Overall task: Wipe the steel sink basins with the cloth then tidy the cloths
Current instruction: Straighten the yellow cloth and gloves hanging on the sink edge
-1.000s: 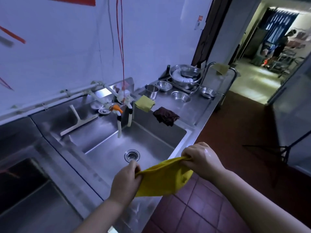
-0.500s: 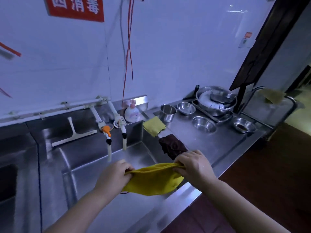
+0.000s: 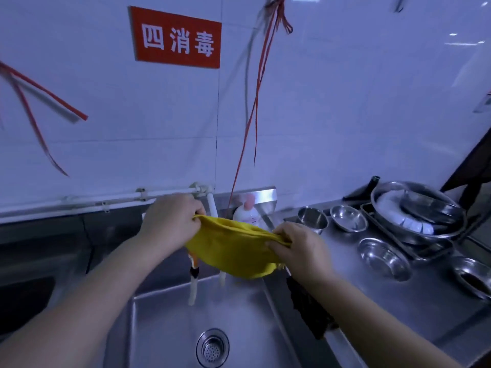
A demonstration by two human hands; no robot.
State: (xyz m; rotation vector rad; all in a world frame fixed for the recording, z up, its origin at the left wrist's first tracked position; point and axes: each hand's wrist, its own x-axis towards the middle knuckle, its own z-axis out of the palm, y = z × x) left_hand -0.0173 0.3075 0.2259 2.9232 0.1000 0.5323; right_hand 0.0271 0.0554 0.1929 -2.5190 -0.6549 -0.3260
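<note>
Sideways, yellow cloth (image 3: 233, 251) (sagging) spans left hand (image 3: 170, 219), right hand (image 3: 300, 248).

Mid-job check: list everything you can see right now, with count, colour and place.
yellow cloth: 1, yellow, stretched between both hands above the basin
dark cloth: 1, dark brown, draped over the basin's right edge
sink basin: 1, steel, below the hands
drain strainer: 1, steel, basin floor
soap bottle: 1, white with pink pump, behind the cloth
small steel bowls: at least 5, counter right
large steel basin: 1, far right
red sign: 1, wall
left hand: grips the cloth's left end
right hand: grips its right end
</note>
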